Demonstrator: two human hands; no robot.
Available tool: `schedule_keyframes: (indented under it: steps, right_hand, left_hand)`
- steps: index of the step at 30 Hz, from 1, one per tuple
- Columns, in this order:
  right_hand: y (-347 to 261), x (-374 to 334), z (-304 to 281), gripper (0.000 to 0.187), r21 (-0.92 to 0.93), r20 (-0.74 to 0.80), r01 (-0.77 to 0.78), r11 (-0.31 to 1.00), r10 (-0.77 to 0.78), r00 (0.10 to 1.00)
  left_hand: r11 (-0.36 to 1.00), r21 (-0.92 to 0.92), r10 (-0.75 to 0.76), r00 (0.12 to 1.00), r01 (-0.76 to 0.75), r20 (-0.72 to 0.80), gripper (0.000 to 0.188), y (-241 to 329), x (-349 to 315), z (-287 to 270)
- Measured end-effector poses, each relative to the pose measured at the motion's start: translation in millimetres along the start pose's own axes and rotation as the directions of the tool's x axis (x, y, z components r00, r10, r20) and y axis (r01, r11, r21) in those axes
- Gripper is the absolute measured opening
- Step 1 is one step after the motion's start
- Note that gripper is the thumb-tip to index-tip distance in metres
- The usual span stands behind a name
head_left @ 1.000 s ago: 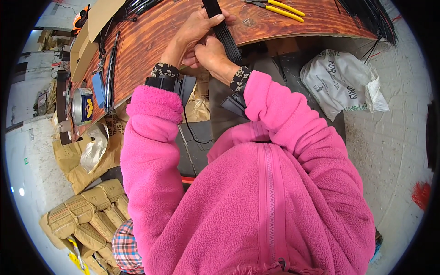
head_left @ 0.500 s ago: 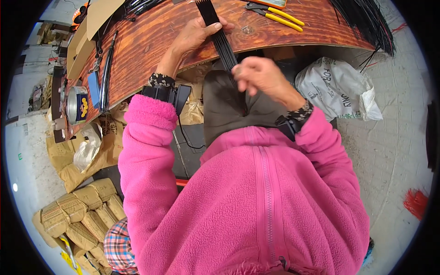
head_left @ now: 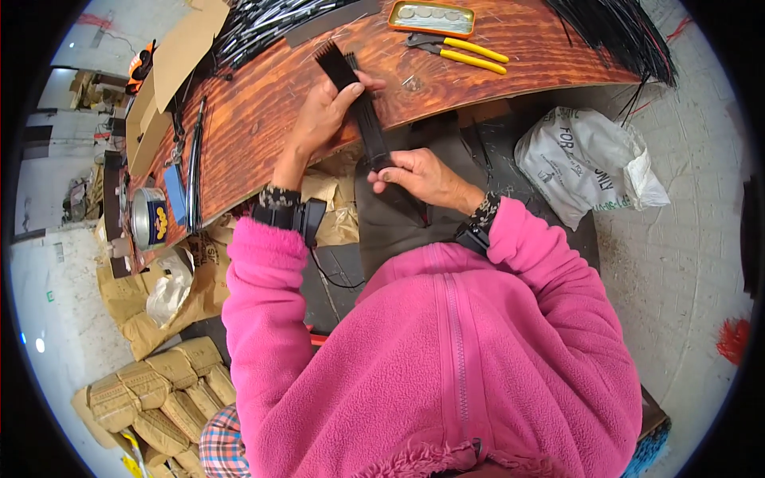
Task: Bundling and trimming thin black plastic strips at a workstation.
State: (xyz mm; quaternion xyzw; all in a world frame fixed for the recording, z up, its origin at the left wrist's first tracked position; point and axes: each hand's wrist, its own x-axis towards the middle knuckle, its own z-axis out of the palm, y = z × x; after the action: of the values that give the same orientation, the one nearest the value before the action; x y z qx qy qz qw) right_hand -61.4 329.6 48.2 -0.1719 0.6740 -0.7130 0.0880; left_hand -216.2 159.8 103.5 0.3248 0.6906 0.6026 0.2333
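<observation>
A bundle of thin black strips (head_left: 370,126) lies side by side, slanting from over the worktable down toward my lap. Its upper end spreads into a comb-like fan with a second, shorter cluster beside it. Gripping it near the top is my left hand (head_left: 323,115), thumb laid across the strips. My right hand (head_left: 430,177) is closed round the lower end, its thumb over the fingers, above my dark trousers. Whether the strips are joined at that end is hidden by the fingers.
On the wooden table (head_left: 263,111) lie yellow-handled pliers (head_left: 470,57), an orange-rimmed tin (head_left: 431,17) and a heap of black strips (head_left: 263,25). More black strands (head_left: 617,36) overhang the right edge. A round can (head_left: 150,219) stands left; a white sack (head_left: 586,163) sits right, below the table.
My right hand has gone from loose, blurred fingers beside the strips to a closed hold on their lower end. The bundle and my left hand have moved slightly down and left in view.
</observation>
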Motion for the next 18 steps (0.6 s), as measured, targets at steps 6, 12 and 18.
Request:
schedule_keyframes:
  steps: [6, 12, 18]
  right_hand:
    - [-55, 14, 14, 0.014, -0.085, 0.005, 0.291, 0.953, -0.292, 0.956]
    - [-66, 3, 28, 0.015, -0.104, -0.003, 0.434, 0.895, -0.436, 0.900]
    - [-75, -4, 29, 0.016, -0.048, -0.024, 0.434, 0.899, -0.436, 0.900]
  left_hand:
    - [1.000, -0.015, -0.008, 1.000, 0.008, 0.023, 0.026, 50, -17, 8]
    - [0.996, -0.007, -0.089, 0.990, 0.091, 0.107, 0.023, 77, -42, 19]
    - [0.997, 0.001, -0.077, 0.985, 0.078, 0.157, 0.026, 82, -50, 21]
